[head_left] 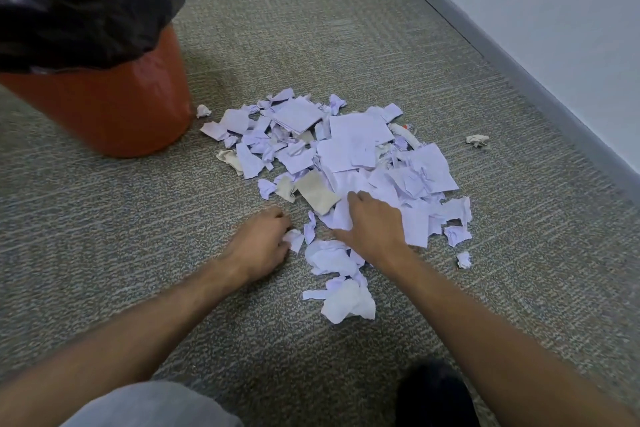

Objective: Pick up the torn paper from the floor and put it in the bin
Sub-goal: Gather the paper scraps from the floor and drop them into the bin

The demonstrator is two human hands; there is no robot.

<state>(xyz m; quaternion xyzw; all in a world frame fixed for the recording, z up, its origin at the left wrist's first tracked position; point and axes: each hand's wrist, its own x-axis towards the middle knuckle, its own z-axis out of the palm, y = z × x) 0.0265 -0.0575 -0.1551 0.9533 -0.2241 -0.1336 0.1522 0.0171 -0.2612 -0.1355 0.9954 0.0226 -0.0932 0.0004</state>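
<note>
1. Head view: the torn paper (346, 163) lies in a loose heap on the grey carpet (346, 28), mostly white scraps with a few beige ones, spread from just beside the bin to the middle of the floor.
2. The bin (104, 107) stands upright at the upper left, orange-walled, with a black bin liner (86, 10) folded over its rim. The nearest scrap, a small crumpled ball (203, 111), sits just beside its base.
3. The left hand (261, 246) is down on the carpet at the near edge of the heap, fingers curled, pinching a small crumpled white piece (294, 239).
4. The right hand (372, 229) rests on the heap's near side, palm down, fingers bent over the flat sheets; whether it has hold of any I cannot tell.
5. Stray bits lie apart from the heap: one wad (478, 140) off to the right towards the wall, another (464, 259) nearer, right of the hand.
6. The wall (554, 10) and its grey skirting (519, 73) run diagonally along the right edge, well apart from the heap, with bare carpet between.
7. Bare carpet also lies between the left hand and the bin.
</note>
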